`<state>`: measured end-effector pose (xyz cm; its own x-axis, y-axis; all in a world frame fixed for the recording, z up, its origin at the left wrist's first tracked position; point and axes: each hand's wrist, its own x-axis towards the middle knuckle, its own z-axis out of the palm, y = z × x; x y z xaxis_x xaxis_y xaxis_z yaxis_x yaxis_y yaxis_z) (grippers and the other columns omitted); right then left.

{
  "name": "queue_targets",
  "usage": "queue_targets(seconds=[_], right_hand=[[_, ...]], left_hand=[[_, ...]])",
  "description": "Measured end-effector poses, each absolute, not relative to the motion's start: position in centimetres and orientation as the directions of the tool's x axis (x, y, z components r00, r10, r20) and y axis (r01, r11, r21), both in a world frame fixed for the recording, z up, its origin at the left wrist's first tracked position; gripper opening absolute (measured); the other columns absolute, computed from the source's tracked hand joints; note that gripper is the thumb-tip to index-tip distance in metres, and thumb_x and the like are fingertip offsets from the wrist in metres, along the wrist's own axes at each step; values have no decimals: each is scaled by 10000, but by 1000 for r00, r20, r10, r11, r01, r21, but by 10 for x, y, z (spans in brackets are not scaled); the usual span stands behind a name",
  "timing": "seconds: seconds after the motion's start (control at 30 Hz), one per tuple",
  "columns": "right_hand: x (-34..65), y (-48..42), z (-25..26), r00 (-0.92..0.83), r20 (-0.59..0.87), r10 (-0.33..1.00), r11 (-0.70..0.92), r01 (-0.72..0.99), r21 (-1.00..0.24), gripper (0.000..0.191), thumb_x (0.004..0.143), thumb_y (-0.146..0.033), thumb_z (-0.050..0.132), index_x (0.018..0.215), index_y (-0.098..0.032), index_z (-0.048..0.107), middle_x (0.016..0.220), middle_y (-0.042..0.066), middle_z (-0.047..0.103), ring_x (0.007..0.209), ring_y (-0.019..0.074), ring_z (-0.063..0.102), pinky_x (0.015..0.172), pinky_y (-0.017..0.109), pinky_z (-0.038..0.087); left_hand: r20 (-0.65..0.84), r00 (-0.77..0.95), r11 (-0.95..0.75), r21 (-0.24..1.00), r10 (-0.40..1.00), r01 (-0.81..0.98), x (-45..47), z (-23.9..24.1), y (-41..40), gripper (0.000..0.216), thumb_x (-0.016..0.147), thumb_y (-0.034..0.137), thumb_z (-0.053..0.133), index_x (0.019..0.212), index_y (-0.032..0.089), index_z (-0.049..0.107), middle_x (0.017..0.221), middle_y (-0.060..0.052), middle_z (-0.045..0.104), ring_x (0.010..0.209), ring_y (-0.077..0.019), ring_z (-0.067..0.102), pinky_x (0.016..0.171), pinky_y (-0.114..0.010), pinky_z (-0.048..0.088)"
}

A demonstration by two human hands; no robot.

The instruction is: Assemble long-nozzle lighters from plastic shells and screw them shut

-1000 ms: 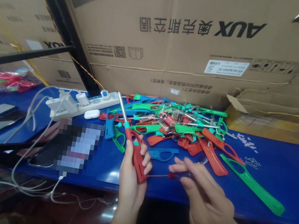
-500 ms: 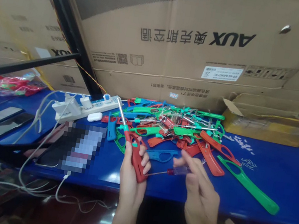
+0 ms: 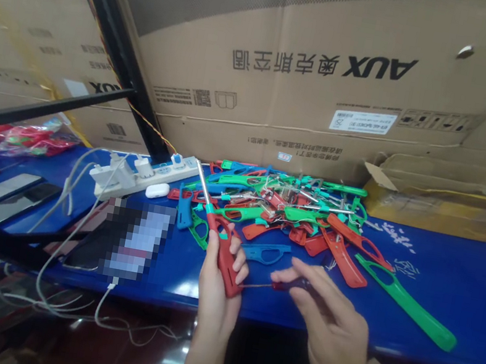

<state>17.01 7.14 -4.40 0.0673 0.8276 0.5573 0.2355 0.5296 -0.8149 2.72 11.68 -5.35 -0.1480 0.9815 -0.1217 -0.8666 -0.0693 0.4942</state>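
Note:
My left hand [image 3: 221, 278] is wrapped round the red handle of a long-necked gas lighter [image 3: 225, 259], whose metal tube points up and to the left. In my right hand [image 3: 327, 316] is a screwdriver [image 3: 291, 284] with a dark reddish, see-through handle, pinched between thumb and fingers. Its thin shaft reaches left to the lower end of the lighter's handle; whether the tip sits in a screw is too small to tell. Behind both hands lies a pile of lighter parts [image 3: 267, 202]: red, green and blue shells, metal tubes and wires.
A green shell [image 3: 409, 305] lies at the right, near small white pieces [image 3: 396, 235] and thin metal bits [image 3: 405, 269]. An open carton [image 3: 435, 210] stands behind them. At left are a power strip [image 3: 149, 181], white cables, phones [image 3: 138, 242] and a black rack post [image 3: 120, 47].
The fingers of my right hand have closed further round the screwdriver handle, and that hand sits slightly lower. The lighter stays in my left hand. The whole view has shifted a little.

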Motion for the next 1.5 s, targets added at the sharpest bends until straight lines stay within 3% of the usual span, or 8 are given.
queue_targets(seconds=[0.1, 0.27, 0.43, 0.67, 0.83, 1.0, 1.2, 1.5], right_hand=[[167, 74, -48, 190, 605, 773, 550, 276, -789, 239, 959, -216, 661, 1129, -357, 751, 889, -29, 708, 811, 125, 694, 719, 225, 585], [161, 74, -55, 73, 549, 833, 511, 278, -813, 510, 1050, -211, 478, 1536, -363, 441, 1167, 20, 738, 1059, 169, 713, 921, 331, 589], [152, 74, -58, 168, 686, 708, 659, 193, -727, 389, 940, -128, 666, 1259, -349, 685, 950, -15, 740, 910, 172, 715, 802, 308, 602], [151, 68, -51, 94, 630, 771, 593, 256, -763, 490, 1008, -142, 541, 1454, -344, 546, 1108, 19, 744, 978, 179, 719, 853, 349, 614], [156, 72, -50, 170, 700, 693, 663, 229, -712, 309, 917, -82, 671, 1099, -319, 753, 905, -10, 701, 878, 161, 703, 827, 328, 607], [170, 65, -44, -63, 592, 804, 584, 273, -764, 517, 1024, -140, 504, 1493, -358, 505, 1232, 40, 719, 1085, 185, 704, 899, 344, 610], [167, 71, -46, 87, 665, 741, 619, 294, -728, 402, 911, -136, 717, 1243, -364, 708, 928, -24, 740, 878, 148, 704, 824, 282, 598], [163, 69, -52, 49, 648, 760, 618, 256, -744, 496, 1003, -120, 536, 1439, -353, 569, 1090, 24, 762, 939, 182, 740, 831, 351, 628]], left_hand=[[-130, -144, -63, 489, 981, -870, 28, -52, 117, 277, 1017, 432, 561, 1064, 163, 609, 747, 36, 432, 485, -46, 401, 356, -113, 333], [-129, -134, -56, 484, 983, -873, 27, -52, 116, 283, 1025, 431, 542, 1097, 165, 606, 755, 35, 430, 488, -47, 408, 357, -117, 337], [-136, -127, -46, 482, 983, -875, 28, -52, 116, 290, 1050, 408, 491, 1054, 144, 611, 747, 34, 426, 486, -43, 406, 362, -118, 336], [-134, -108, -31, 478, 985, -878, 27, -52, 116, 290, 1034, 426, 524, 1047, 148, 608, 741, 40, 427, 483, -41, 401, 362, -117, 330], [-134, -127, -47, 488, 983, -872, 27, -51, 116, 271, 1040, 408, 516, 1062, 153, 605, 731, 43, 427, 481, -40, 390, 362, -112, 333], [-136, -130, -53, 465, 982, -884, 27, -51, 116, 277, 1042, 412, 509, 1097, 156, 599, 737, 40, 419, 478, -46, 403, 355, -120, 334], [-130, -152, -63, 521, 980, -851, 29, -51, 115, 268, 1017, 412, 564, 1060, 152, 608, 733, 43, 414, 479, -41, 392, 355, -115, 320], [-132, -138, -52, 509, 982, -859, 28, -51, 116, 273, 999, 420, 593, 1057, 155, 623, 732, 40, 423, 490, -48, 405, 368, -121, 331]])
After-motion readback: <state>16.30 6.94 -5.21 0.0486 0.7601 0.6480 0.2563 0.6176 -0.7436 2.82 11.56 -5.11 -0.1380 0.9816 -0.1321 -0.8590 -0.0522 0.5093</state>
